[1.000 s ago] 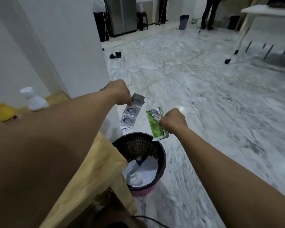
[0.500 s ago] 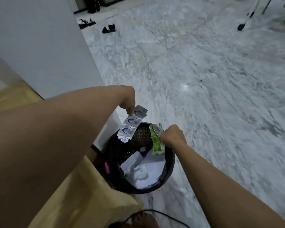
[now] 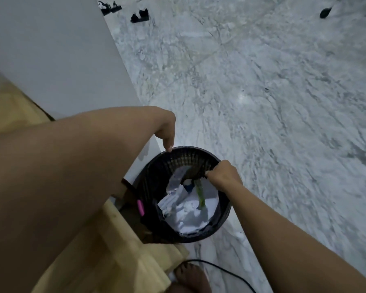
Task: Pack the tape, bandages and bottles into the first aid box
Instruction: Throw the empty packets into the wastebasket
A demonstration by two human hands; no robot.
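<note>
No tape, bandage, bottle or first aid box shows in the head view. My left hand hangs over the far rim of a black waste basket, fingers pointing down and holding nothing. My right hand is at the basket's right rim with loosely curled fingers, also holding nothing. Inside the basket a silver blister strip and a green wrapper are blurred, dropping onto crumpled white paper.
The wooden table corner is at the lower left, beside the basket. A white wall stands behind it. A bare foot and a black cable lie on the marble floor. Dark sandals sit far off.
Both hands let go: the silver strip left my left hand and the green wrapper left my right, and both dropped into the basket. The view tilted further down.
</note>
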